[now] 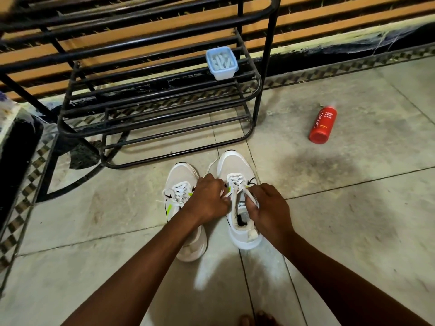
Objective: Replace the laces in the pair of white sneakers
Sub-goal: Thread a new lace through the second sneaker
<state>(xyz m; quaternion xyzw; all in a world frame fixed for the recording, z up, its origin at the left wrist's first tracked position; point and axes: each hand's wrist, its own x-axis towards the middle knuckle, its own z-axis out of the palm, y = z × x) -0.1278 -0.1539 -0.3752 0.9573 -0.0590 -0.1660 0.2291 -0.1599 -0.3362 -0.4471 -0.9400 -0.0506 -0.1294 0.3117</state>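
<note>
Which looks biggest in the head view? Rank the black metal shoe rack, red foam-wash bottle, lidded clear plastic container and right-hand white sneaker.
1. Black metal shoe rack, by far.
2. Right-hand white sneaker, though nearness to the camera enlarges it.
3. Red foam-wash bottle and lidded clear plastic container: look alike, unranked.

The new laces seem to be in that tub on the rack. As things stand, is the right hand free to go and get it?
Probably not yet. The right hand is pinching a lace on the right sneaker. The tub sits open-topped on the rack beyond the shoes, with nothing blocking it.
</note>
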